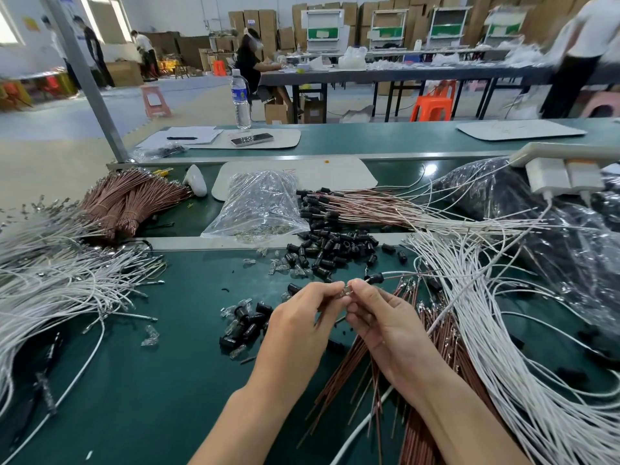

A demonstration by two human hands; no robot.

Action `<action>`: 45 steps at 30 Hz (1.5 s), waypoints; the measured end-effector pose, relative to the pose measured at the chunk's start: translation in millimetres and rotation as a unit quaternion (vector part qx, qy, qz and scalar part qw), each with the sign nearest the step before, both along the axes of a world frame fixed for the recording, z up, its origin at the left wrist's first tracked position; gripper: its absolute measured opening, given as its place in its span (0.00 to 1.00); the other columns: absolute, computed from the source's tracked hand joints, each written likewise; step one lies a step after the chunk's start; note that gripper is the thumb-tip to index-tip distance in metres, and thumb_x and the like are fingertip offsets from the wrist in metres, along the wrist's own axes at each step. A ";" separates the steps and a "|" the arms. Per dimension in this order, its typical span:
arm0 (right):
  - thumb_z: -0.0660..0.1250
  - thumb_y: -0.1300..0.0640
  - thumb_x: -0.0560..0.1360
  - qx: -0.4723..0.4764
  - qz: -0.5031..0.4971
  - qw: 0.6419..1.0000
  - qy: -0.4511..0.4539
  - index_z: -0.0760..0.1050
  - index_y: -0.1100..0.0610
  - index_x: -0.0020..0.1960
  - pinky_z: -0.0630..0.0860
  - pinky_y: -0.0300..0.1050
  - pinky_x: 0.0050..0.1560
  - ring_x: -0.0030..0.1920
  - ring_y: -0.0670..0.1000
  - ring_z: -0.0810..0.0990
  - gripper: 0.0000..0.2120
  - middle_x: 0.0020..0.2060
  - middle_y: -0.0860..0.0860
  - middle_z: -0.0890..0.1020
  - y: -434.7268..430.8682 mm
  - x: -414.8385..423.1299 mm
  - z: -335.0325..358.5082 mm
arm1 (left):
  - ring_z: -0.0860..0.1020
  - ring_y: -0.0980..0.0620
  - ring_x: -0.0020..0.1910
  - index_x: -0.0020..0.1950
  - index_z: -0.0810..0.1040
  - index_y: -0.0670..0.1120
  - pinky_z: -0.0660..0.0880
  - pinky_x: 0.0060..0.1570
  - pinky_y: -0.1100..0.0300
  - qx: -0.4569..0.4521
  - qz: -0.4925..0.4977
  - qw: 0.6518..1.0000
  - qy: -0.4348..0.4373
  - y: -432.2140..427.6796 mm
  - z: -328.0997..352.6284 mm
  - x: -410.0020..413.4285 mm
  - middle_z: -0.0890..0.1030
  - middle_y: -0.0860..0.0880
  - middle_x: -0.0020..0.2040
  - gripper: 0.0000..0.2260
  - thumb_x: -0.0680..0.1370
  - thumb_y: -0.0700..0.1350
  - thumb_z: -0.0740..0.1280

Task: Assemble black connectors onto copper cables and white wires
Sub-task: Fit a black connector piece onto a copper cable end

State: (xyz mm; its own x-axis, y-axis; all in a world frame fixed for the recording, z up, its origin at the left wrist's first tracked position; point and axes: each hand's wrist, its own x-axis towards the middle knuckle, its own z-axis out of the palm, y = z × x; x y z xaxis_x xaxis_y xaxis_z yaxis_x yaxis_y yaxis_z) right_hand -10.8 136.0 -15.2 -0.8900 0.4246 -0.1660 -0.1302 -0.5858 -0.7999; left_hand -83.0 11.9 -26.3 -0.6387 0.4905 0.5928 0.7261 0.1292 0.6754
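With both hands working just this side of the black connector pile on the tabletop, left hand and right hand each pinch one small clear part, likely for seating, with a wired black connector, copper cables and white wires within reach, nearer and right of the pile.

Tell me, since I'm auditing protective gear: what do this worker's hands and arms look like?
Everything in view is bare. The left hand and right hand wear no gloves, rings or finger cots that show. The left forearm and right forearm run uncovered to the frame's bottom edge: no sleeves, watch or wristband.
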 end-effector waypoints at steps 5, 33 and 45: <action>0.79 0.51 0.65 0.007 0.014 1.000 0.009 0.87 0.58 0.43 0.81 0.36 0.40 0.36 0.45 0.82 0.11 0.37 0.53 0.84 1.7 0.4 0.2 | 0.82 0.64 0.50 0.55 0.82 0.48 0.76 0.50 0.72 0.002 -0.012 1.000 0.002 -1.7 0.7 -1.0 0.84 0.58 0.49 0.07 0.78 0.45 0.71; 0.69 0.51 0.74 -0.073 0.012 0.997 0.036 0.86 0.54 0.56 0.83 0.42 0.43 0.40 0.47 0.83 0.14 0.45 0.52 0.85 7.2 5.5 10.9 | 0.83 0.63 0.45 0.49 0.79 0.56 0.75 0.47 0.74 0.008 -0.032 0.999 -0.035 -3.2 2.0 -1.7 0.83 0.62 0.48 0.09 0.76 0.43 0.74; 0.66 0.53 0.76 -0.028 0.030 0.999 0.030 0.86 0.56 0.56 0.81 0.44 0.43 0.37 0.48 0.81 0.14 0.37 0.53 0.83 -7.8 3.5 6.0 | 0.82 0.65 0.46 0.51 0.77 0.60 0.74 0.48 0.75 -0.004 -0.028 0.999 -0.017 -3.8 1.5 0.3 0.82 0.66 0.50 0.11 0.77 0.44 0.73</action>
